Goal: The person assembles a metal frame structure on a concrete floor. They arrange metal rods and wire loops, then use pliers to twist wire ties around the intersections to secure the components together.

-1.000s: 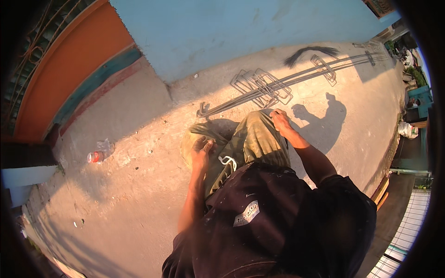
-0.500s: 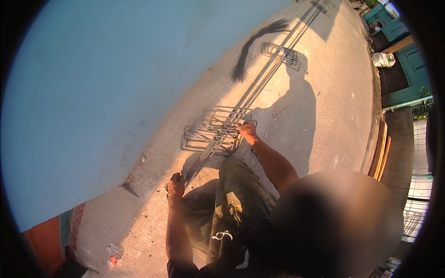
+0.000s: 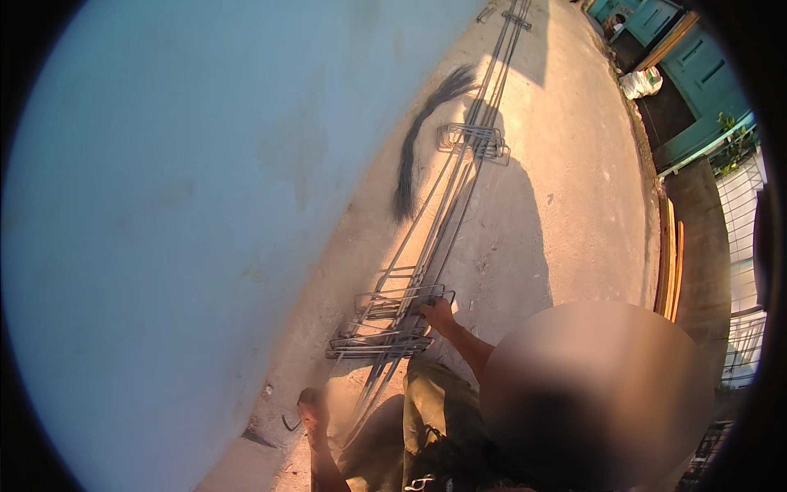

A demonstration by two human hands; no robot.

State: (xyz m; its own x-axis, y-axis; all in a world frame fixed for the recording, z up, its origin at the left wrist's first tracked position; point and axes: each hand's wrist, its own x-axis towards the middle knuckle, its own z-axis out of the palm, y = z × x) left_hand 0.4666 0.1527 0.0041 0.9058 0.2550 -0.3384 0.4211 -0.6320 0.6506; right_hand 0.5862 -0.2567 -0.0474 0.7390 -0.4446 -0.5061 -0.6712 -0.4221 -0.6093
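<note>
Long steel rods (image 3: 459, 197) lie on the concrete along the foot of a blue wall (image 3: 188, 205). A cluster of rectangular wire stirrups (image 3: 385, 324) is threaded on the rods close to me. My right hand (image 3: 439, 312) grips the right edge of this cluster. My left hand (image 3: 311, 407) is lower down by the near ends of the rods, fingers closed on a small dark hooked tool (image 3: 288, 424). A second cluster of stirrups (image 3: 473, 139) sits farther along the rods. My olive trouser leg (image 3: 430, 410) is bent beside the rods.
A dark bundle of thin wire (image 3: 418, 135) lies curved on the ground next to the wall. Wooden planks (image 3: 668, 254) line the concrete's right edge. Teal doors (image 3: 680, 49) and a white sack (image 3: 641, 80) are at the far right.
The view has swung from the open ground toward the wall and along the rods. My right hand has reached onto the near stirrups and stays there; my left hand sits by the rod ends.
</note>
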